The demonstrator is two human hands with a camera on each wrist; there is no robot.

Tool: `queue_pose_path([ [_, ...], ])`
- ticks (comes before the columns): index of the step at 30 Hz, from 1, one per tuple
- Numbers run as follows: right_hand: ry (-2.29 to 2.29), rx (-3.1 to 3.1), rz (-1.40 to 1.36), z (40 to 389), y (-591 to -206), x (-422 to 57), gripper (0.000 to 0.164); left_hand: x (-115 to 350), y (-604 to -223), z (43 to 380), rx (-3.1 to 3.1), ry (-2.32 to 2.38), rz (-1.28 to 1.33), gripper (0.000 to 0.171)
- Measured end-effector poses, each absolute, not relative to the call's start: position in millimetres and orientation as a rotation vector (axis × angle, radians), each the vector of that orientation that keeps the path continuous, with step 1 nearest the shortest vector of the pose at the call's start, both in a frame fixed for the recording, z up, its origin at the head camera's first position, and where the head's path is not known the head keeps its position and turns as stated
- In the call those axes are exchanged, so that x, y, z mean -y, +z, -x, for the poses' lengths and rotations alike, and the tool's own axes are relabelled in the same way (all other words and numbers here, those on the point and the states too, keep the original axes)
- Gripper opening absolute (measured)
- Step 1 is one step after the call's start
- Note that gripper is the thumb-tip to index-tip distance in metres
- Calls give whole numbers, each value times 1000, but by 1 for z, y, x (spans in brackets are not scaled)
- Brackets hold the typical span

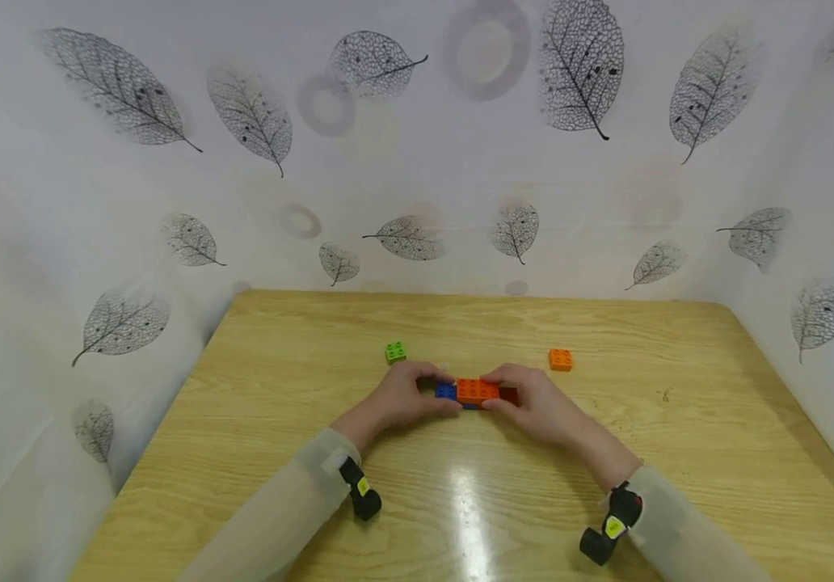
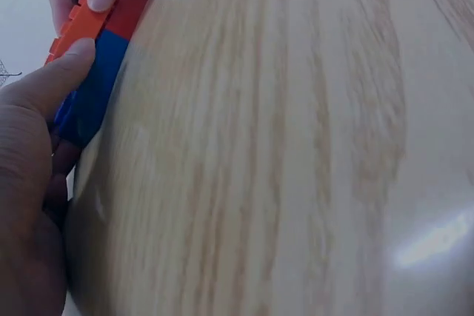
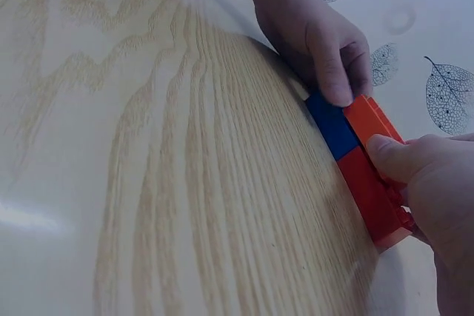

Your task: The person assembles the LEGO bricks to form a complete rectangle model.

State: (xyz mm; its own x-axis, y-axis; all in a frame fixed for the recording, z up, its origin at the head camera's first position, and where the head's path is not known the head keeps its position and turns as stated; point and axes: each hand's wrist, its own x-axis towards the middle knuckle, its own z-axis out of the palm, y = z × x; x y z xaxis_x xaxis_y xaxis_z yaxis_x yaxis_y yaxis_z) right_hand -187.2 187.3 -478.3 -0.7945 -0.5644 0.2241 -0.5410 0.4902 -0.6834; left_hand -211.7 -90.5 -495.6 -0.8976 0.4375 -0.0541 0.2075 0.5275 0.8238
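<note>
A blue brick point(image 1: 445, 391) and a red brick point(image 3: 368, 199) lie end to end on the table, and a longer orange brick point(image 1: 477, 390) sits on top across their joint. My left hand point(image 1: 408, 394) grips the blue brick at its left end, thumb on the near side and fingers at the far side. In the left wrist view that thumb also reaches the lower edge of the orange brick. From the right, my right hand point(image 1: 539, 404) pinches the orange brick between thumb and fingers. Its fingers partly hide the red brick in the head view.
Behind my left hand stands a small green brick point(image 1: 395, 352). A small orange block point(image 1: 560, 360) lies beyond my right hand. The wooden table point(image 1: 315, 323) meets a leaf-patterned cloth point(image 1: 417, 178) at its back and sides.
</note>
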Motion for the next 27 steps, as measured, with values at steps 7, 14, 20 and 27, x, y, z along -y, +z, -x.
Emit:
queue_pose_path([
  [7, -1213, -2695, 1051, 189, -480, -190, 33, 78, -490, 213, -2476, 1380, -643, 44],
  [14, -1250, -2640, 922, 187, -476, -193, 36, 72, -490, 212, -2486, 1398, -714, 30],
  [20, -1340, -2565, 731, 188, -477, -196, 32, 73, -489, 214, -2482, 1398, -751, 32],
  [27, -1389, -2545, 793, 192, -484, -197, 25, 72, -490, 213, -2454, 1432, -675, 29],
])
